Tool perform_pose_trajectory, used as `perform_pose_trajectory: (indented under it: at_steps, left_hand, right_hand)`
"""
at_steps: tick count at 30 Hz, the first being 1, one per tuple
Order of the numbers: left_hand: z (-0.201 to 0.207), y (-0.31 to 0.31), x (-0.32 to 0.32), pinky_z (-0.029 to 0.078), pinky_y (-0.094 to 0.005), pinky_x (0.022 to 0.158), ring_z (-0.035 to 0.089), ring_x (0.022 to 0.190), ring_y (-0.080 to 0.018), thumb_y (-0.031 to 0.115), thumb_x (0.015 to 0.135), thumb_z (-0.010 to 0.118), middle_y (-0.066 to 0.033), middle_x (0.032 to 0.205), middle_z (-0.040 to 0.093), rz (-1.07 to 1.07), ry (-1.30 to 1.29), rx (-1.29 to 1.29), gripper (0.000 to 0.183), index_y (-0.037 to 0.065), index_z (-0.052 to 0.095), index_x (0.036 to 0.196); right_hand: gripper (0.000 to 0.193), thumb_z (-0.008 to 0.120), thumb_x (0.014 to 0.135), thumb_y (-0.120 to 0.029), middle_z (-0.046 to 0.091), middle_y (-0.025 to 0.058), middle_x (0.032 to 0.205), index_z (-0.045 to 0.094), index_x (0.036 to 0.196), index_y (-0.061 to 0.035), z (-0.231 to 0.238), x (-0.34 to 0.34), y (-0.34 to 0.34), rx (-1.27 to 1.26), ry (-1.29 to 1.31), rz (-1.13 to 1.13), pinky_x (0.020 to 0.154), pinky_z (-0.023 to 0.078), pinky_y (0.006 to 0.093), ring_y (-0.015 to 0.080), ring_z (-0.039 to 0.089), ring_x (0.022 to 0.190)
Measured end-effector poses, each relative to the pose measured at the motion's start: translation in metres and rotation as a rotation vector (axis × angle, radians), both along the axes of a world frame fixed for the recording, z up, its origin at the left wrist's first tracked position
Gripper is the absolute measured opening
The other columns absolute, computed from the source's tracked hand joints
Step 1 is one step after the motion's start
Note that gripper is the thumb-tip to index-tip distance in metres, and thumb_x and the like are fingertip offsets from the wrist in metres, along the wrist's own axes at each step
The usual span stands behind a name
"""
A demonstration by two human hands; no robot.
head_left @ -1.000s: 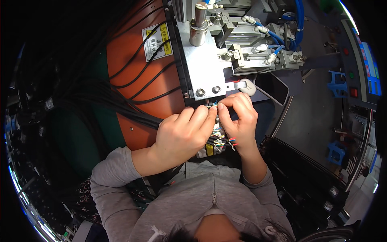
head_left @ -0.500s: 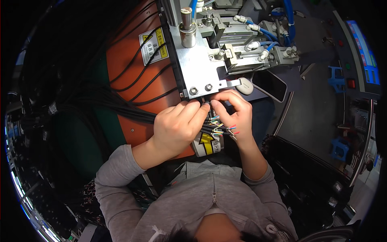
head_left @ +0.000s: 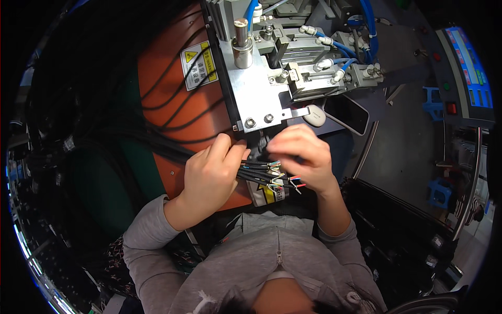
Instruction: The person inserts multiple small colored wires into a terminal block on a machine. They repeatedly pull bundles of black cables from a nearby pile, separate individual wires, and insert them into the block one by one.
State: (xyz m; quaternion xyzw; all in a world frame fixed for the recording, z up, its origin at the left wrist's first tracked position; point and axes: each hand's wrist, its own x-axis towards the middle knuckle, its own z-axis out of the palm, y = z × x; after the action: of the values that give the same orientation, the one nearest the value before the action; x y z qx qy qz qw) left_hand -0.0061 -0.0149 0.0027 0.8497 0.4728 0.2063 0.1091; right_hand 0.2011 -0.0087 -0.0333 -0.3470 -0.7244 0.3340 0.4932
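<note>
My left hand is closed, its fingers bent round black cables just below the metal fixture. Past its fingertips the bundle ends in stripped, multicoloured wire ends, some red, blue, white and green. Beside these ends, on the right, is my right hand, fingers curled and partly smeared by motion. Whether anything sits between its fingertips cannot be made out. A small dark part lies between the two hands, under the fixture's front edge; its kind is unclear.
The fixture carries a metal post and blue air hoses. Right of it lie a white rounded case and a phone. An orange panel with a warning label is on the left. A screen stands far right.
My left hand has drawn back left and down from the fixture's edge with the cables. My right hand has come away from the left one, lower and slightly right. The wire ends have shifted slightly down and left.
</note>
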Motion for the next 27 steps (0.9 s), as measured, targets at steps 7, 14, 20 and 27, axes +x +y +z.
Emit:
perform_pose_trajectory:
  at_steps: [7,14,20,27]
  left_hand:
    - [-0.006,0.010,-0.011,0.044,-0.0344,0.054,0.055,0.059,-0.0232,0.015,0.072,0.074,-0.0055,0.067,0.049,-0.086,-0.082,0.065,0.016,0.006,0.067,0.083]
    - [-0.002,0.013,-0.013,0.045,-0.0303,0.058,0.059,0.066,-0.0184,0.018,0.074,0.073,-0.0044,0.083,0.062,-0.254,-0.190,0.200,0.022,0.007,0.070,0.093]
    - [0.012,0.015,-0.005,0.041,-0.0239,0.049,0.055,0.059,-0.0131,0.020,0.076,0.073,-0.0040,0.085,0.061,-0.348,-0.254,0.317,0.034,0.004,0.067,0.105]
    - [0.003,0.005,0.013,0.038,-0.0276,0.043,0.053,0.054,-0.0153,0.013,0.074,0.073,-0.0034,0.068,0.054,-0.284,-0.359,0.246,0.022,0.001,0.065,0.090]
  right_hand:
    - [0.029,0.075,0.065,-0.002,0.068,0.0067,0.093,0.071,0.093,-0.0050,0.004,-0.008,0.004,0.122,0.039,0.186,0.074,0.050,0.0337,0.0234,0.062,0.084]
    - [0.028,0.077,0.062,-0.002,0.068,0.0074,0.089,0.071,0.090,-0.0038,0.003,-0.009,0.001,0.104,0.108,0.153,0.075,0.049,0.0348,0.0234,0.062,0.082]
    - [0.017,0.075,0.070,0.000,0.065,0.0084,0.084,0.067,0.085,-0.0017,0.005,-0.012,-0.006,-0.113,0.312,0.004,0.075,0.045,0.0305,0.0189,0.060,0.079]
    - [0.009,0.065,0.082,-0.005,0.062,0.0098,0.090,0.067,0.088,0.0015,0.016,-0.006,-0.014,-0.333,0.441,0.117,0.078,0.045,0.0281,0.0160,0.058,0.085]
